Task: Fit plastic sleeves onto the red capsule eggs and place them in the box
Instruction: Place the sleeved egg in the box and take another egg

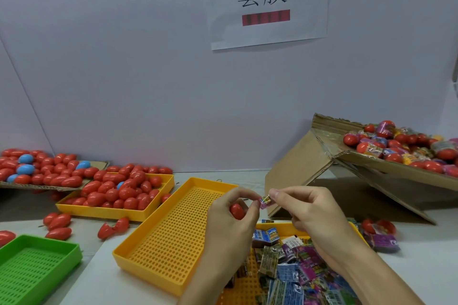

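My left hand [230,215] holds a red capsule egg [236,211] in its curled fingers, above the empty yellow perforated tray [168,238]. Its fingertips and those of my right hand [307,210] both pinch a small printed plastic sleeve [266,201] between the two hands. A heap of flat printed sleeves [297,272] lies in a yellow tray below my right forearm. The tilted cardboard box [371,168] at the right holds sleeved and bare red eggs [406,148].
A yellow tray [109,212] heaped with red eggs stands at the left, behind it a cardboard sheet [74,187] with red and a few blue eggs. Loose red eggs [59,224] lie on the table. A green perforated tray [37,265] sits bottom left. A white wall with a paper sign [270,2] stands behind.
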{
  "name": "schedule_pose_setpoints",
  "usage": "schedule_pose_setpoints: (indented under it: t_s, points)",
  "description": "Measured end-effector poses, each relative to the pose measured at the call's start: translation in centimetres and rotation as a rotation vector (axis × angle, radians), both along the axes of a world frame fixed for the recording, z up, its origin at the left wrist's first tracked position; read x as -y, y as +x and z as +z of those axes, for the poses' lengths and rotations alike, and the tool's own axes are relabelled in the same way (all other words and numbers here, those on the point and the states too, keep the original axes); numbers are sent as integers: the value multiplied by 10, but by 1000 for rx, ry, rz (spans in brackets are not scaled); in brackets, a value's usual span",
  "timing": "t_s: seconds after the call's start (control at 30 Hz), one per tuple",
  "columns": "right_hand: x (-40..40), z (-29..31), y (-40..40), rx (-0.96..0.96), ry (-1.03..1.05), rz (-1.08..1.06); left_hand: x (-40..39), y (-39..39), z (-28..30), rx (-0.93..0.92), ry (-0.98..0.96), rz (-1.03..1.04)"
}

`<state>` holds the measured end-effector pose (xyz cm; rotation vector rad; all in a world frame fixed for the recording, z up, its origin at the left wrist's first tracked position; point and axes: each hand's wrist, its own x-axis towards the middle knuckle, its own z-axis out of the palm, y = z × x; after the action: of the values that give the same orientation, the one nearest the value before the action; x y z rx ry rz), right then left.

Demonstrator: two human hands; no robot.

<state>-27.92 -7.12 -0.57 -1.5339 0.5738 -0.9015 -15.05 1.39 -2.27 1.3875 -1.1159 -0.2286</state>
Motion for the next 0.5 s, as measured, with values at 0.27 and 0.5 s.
schedule_pose_setpoints:
  t_s: [0.27, 0.5]
  points:
    - [-4, 4, 1, -149, 78, 124, 1, 1, 0, -28, -47, 27]
    - [-3, 5, -1, -110, 67, 103, 2, 2, -3, -1, -21, 19]
